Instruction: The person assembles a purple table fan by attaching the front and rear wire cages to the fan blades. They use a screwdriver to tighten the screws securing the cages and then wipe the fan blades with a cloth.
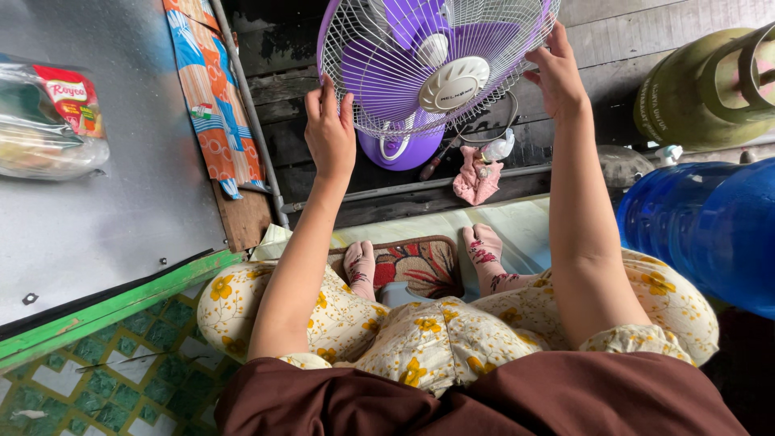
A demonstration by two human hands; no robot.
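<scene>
Head view: both hands on the purple fan's grille rim, tight quarters.
Room is boxed in: metal panel (121, 202) at 9 o'clock, blue water jug (710, 226) and green gas cylinder (710, 85) at 3 o'clock, dark plank floor beyond. Fan (432, 73) sits at 12 o'clock; left hand (329, 133) grasps the rim at its 8 o'clock, right hand (557, 77) at 3 o'clock. White wire grille, purple blades and base.

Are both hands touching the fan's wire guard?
Touching. The head view shows the left hand gripping the white wire guard at its left rim and the right hand gripping its right rim.
</scene>
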